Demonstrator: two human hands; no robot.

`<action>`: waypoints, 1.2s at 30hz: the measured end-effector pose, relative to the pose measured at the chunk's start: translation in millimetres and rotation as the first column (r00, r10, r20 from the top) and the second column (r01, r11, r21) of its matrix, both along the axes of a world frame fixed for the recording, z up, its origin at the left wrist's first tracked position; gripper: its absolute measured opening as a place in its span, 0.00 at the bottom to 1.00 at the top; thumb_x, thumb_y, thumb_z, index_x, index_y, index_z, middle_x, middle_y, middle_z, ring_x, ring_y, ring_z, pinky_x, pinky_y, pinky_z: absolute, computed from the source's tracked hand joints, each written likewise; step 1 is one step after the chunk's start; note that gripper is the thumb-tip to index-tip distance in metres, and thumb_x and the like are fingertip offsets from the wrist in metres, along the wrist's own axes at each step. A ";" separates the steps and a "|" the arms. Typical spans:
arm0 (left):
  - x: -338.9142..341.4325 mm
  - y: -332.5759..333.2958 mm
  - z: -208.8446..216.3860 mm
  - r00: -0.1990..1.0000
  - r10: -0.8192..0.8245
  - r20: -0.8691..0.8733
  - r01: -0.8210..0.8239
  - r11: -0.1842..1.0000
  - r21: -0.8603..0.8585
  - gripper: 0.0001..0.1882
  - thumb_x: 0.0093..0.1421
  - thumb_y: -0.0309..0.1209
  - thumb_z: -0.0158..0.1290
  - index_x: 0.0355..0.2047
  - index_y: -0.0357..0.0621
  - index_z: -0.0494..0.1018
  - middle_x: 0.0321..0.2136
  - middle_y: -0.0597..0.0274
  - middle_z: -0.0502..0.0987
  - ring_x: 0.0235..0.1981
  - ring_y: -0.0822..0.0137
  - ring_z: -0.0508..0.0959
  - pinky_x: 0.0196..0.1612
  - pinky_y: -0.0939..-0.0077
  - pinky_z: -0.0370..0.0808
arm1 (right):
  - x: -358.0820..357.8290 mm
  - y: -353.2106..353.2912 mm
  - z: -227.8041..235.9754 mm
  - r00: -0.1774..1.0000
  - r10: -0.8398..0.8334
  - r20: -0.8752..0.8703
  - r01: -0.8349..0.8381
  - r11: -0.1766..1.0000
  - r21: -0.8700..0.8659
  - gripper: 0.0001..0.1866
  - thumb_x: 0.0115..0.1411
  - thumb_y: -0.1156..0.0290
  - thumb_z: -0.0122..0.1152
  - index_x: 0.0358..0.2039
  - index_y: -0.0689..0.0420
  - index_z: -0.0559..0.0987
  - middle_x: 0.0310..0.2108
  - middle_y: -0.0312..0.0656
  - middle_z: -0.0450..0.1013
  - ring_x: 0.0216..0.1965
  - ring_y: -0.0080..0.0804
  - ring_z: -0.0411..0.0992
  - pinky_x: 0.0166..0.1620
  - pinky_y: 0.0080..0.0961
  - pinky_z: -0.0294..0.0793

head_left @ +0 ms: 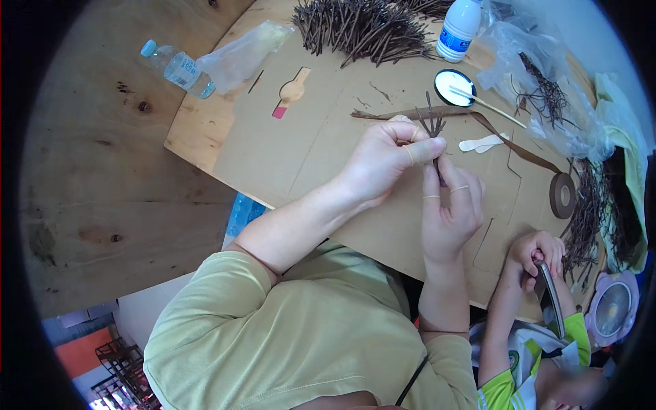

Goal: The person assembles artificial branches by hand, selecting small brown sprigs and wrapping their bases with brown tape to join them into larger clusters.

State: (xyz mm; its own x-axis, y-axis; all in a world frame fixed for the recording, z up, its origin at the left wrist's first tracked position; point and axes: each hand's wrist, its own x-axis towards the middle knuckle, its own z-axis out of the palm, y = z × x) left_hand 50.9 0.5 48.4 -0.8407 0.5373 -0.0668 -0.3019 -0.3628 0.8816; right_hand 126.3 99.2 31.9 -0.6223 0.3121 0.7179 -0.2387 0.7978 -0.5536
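Observation:
Over the cardboard, my left hand (386, 154) pinches a small bundle of thin brown twigs (429, 123) between thumb and fingers, their tips fanning upward. Just below, my right hand (452, 208) closes its fingertips on the lower end of the same bundle. Pale bands circle some fingers of both hands. Behind them a brown strip of tape (410, 111) runs across the cardboard and bends right to its roll (562, 195). Two white flat spatulas (482, 143) lie right of my fingers. Beyond, a round dish of white paste (454, 87) has a thin stick (488, 107) resting on it.
A large heap of brown twigs (359, 31) lies at the back, beside a white bottle (459, 31). At the far left lies a clear water bottle (178, 68). Plastic bags (509, 61) fill the back right. Another person's hands (540, 253) hold a dark-edged flat object near a purple fan (613, 309).

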 end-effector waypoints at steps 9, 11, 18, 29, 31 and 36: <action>-4.1 0.8 -9.9 0.994 -0.104 0.020 0.102 0.993 0.056 0.05 0.53 0.27 0.54 0.25 0.37 0.75 0.28 0.67 0.68 0.35 0.74 0.67 0.42 0.79 0.62 | 5.6 1.3 0.2 0.958 0.282 0.048 -0.121 0.551 -0.825 0.06 0.50 0.79 0.60 0.30 0.64 0.75 0.23 0.37 0.71 0.22 0.16 0.66 0.25 0.09 0.63; -6.5 1.6 -11.9 0.988 -0.152 -0.013 0.153 0.987 0.058 0.05 0.53 0.27 0.53 0.27 0.37 0.75 0.29 0.66 0.68 0.36 0.74 0.67 0.43 0.78 0.63 | 6.5 3.5 2.8 0.953 0.303 0.001 -0.139 0.440 -0.887 0.06 0.51 0.79 0.59 0.31 0.65 0.75 0.23 0.36 0.71 0.23 0.15 0.66 0.26 0.09 0.63; -12.5 0.3 -22.5 0.987 -0.130 -0.090 0.135 0.989 0.055 0.08 0.57 0.29 0.49 0.28 0.36 0.75 0.33 0.65 0.67 0.37 0.74 0.66 0.44 0.77 0.62 | 2.4 9.0 11.2 0.899 0.438 -0.015 -0.119 0.211 -0.970 0.06 0.51 0.79 0.58 0.31 0.65 0.75 0.24 0.34 0.71 0.24 0.13 0.65 0.27 0.08 0.63; -8.4 0.0 -11.6 0.983 -0.135 -0.125 0.139 0.990 0.029 0.10 0.57 0.30 0.49 0.32 0.36 0.75 0.32 0.68 0.66 0.36 0.75 0.66 0.43 0.80 0.62 | 4.9 4.3 0.7 0.960 0.216 0.176 -0.013 0.665 -0.747 0.06 0.50 0.79 0.60 0.29 0.64 0.75 0.22 0.34 0.70 0.24 0.13 0.63 0.28 0.10 0.63; -8.1 -1.4 -11.1 0.977 -0.151 -0.150 0.147 0.988 -0.039 0.09 0.57 0.30 0.50 0.32 0.36 0.75 0.32 0.68 0.66 0.36 0.76 0.66 0.42 0.80 0.63 | 5.8 2.5 1.5 0.957 0.238 0.165 -0.031 0.651 -0.759 0.05 0.51 0.78 0.59 0.29 0.65 0.75 0.22 0.34 0.70 0.24 0.13 0.64 0.28 0.11 0.63; -14.9 -3.5 -18.3 0.952 -0.175 -0.251 0.166 0.985 -0.054 0.09 0.56 0.29 0.50 0.32 0.36 0.75 0.33 0.67 0.68 0.36 0.75 0.66 0.42 0.79 0.63 | 6.7 5.0 5.4 0.907 0.417 0.062 -0.102 0.360 -0.927 0.05 0.53 0.77 0.56 0.30 0.65 0.74 0.22 0.36 0.70 0.23 0.17 0.65 0.28 0.13 0.64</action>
